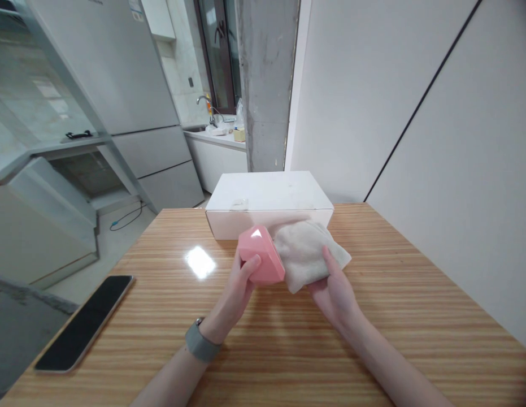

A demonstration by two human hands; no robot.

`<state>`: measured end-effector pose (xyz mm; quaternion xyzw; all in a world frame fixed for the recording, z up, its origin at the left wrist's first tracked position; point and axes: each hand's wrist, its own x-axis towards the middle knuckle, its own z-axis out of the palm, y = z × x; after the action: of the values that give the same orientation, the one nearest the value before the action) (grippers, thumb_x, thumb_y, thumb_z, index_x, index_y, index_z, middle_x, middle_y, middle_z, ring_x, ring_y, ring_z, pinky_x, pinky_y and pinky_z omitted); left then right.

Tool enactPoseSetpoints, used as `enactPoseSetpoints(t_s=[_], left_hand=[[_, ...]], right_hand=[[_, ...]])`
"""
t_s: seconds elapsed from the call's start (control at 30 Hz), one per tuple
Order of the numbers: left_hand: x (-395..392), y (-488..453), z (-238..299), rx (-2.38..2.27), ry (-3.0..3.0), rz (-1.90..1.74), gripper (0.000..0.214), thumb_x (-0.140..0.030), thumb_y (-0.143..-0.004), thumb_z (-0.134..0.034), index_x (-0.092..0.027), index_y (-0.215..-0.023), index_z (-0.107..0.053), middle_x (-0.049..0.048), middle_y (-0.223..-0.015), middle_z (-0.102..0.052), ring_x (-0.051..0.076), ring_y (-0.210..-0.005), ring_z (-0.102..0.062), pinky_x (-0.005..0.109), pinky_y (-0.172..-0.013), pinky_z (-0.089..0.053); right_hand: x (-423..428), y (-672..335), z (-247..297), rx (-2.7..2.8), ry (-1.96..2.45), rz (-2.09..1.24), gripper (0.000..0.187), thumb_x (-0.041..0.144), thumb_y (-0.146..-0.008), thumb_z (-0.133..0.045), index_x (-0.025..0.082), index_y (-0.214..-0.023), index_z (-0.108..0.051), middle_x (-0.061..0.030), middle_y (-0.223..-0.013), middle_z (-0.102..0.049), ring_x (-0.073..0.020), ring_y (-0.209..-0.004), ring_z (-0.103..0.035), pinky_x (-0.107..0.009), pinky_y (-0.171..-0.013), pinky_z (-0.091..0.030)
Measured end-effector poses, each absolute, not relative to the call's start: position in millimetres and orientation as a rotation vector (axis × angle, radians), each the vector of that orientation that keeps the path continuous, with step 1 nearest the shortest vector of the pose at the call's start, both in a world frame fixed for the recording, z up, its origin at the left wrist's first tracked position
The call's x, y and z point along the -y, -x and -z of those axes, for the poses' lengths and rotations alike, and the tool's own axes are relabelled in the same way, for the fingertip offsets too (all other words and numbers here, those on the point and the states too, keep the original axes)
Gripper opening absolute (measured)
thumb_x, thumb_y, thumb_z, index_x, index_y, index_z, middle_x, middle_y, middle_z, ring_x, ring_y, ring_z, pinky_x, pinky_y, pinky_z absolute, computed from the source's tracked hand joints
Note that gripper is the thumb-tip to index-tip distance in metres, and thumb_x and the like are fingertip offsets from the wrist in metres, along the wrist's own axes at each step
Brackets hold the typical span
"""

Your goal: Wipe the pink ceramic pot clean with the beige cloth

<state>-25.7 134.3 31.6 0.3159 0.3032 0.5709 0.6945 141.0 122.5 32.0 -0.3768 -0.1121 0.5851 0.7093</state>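
In my left hand (244, 276) is a glossy pink faceted cup-like object (259, 254), tilted to the right, with my thumb on its near side. Its opening, if it has one, is turned away from view. My right hand (334, 288) grips a folded off-white cloth (303, 253), thumb on top and fingers underneath. The cloth's left edge meets the right side of the pink object; whether any of it goes inside cannot be seen. Both are held above the wooden table, in front of a white box.
The closed white box (269, 195) stands at the table's far edge. A dark-screened phone (85, 325) lies at the left edge of the wooden table (161, 249). A white wall (449, 186) borders the right side. Behind are a fridge (114, 73) and a sink counter (220, 152).
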Motion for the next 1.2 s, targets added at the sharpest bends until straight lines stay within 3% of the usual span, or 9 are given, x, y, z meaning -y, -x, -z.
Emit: enactPoseSetpoints(t_s=[0.27,0.37,0.53,0.63,0.87,0.97,1.07,1.2], left_hand=[[-123.3,12.1,-28.9,-0.742,-0.800,-1.188,0.066,-0.029,-0.064,-0.083,-0.021,-0.125,-0.056,0.0088,-0.114,-0.065,0.026,-0.107,-0.059,0.036,-0.094,-0.045],[-123.7,9.9,-31.6,-0.789,-0.894,-1.254,0.079,-0.018,-0.055,-0.087,-0.024,-0.126,-0.053,0.0083,-0.117,-0.063,0.026,-0.105,-0.060,0.034,-0.089,-0.047],[-120.7,7.3,-36.5,-0.839,-0.928,-1.390,0.101,-0.005,-0.043,-0.088,-0.027,-0.133,-0.048,0.0106,-0.133,-0.054,0.030,-0.120,-0.052,0.034,-0.091,-0.047],[-121.2,11.1,-38.1,-0.887,-0.980,-1.299,0.099,-0.010,-0.049,-0.088,-0.028,-0.136,-0.045,0.0105,-0.130,-0.057,0.030,-0.115,-0.055,0.035,-0.089,-0.049],[-127.0,16.2,-36.8,-0.816,-0.741,-1.123,0.055,-0.040,-0.073,-0.077,-0.016,-0.120,-0.059,0.0147,-0.119,-0.065,0.028,-0.102,-0.063,0.034,-0.080,-0.053],[-128.4,18.1,-35.7,-0.771,-0.626,-1.007,0.056,-0.046,-0.080,-0.069,-0.018,-0.127,-0.055,0.0148,-0.120,-0.065,0.028,-0.099,-0.065,0.039,-0.077,-0.056],[-131.2,21.9,-34.6,-0.736,-0.575,-0.992,0.055,-0.049,-0.084,-0.064,-0.021,-0.130,-0.054,0.0136,-0.125,-0.063,0.028,-0.102,-0.064,0.041,-0.078,-0.058],[-134.1,27.3,-35.4,-0.594,-0.541,-0.984,0.046,-0.045,-0.086,-0.061,-0.016,-0.122,-0.060,0.0132,-0.121,-0.065,0.027,-0.102,-0.063,0.044,-0.083,-0.057]], right_hand=[[-103.1,-122.7,-5.9,0.642,0.943,-1.366,0.042,0.050,-0.078,-0.073,0.024,-0.111,-0.071,-0.0011,-0.126,-0.068,-0.0212,-0.137,-0.045,-0.035,-0.119,-0.027],[-102.8,-121.9,-10.6,0.621,0.886,-1.414,0.047,0.053,-0.075,-0.074,0.025,-0.112,-0.071,-0.0014,-0.126,-0.069,-0.0214,-0.135,-0.047,-0.035,-0.118,-0.029],[-101.9,-120.8,-30.1,0.544,0.801,-1.506,0.048,0.054,-0.071,-0.077,0.026,-0.109,-0.072,-0.0012,-0.122,-0.071,-0.0235,-0.131,-0.051,-0.037,-0.115,-0.035],[-100.0,-121.1,-25.5,0.561,0.817,-1.498,0.049,0.055,-0.069,-0.078,0.025,-0.108,-0.073,-0.0012,-0.120,-0.072,-0.0247,-0.131,-0.051,-0.039,-0.116,-0.033],[-96.0,-120.2,-2.8,0.606,0.891,-1.365,0.041,0.046,-0.070,-0.081,0.025,-0.104,-0.074,-0.0014,-0.120,-0.072,-0.0223,-0.130,-0.053,-0.036,-0.119,-0.028],[-100.5,-123.3,-18.0,0.469,0.905,-1.426,0.043,0.044,-0.065,-0.084,0.022,-0.100,-0.075,-0.0032,-0.116,-0.074,-0.0259,-0.126,-0.056,-0.039,-0.115,-0.036],[-109.3,-131.0,-38.0,0.251,0.926,-1.454,0.034,0.038,-0.074,-0.076,0.023,-0.104,-0.073,-0.0038,-0.113,-0.075,-0.0289,-0.119,-0.063,-0.044,-0.102,-0.051],[-120.2,-140.2,-41.4,0.137,0.939,-1.275,0.028,0.035,-0.082,-0.066,0.025,-0.108,-0.070,-0.0012,-0.118,-0.073,-0.0246,-0.121,-0.061,-0.037,-0.094,-0.057]])
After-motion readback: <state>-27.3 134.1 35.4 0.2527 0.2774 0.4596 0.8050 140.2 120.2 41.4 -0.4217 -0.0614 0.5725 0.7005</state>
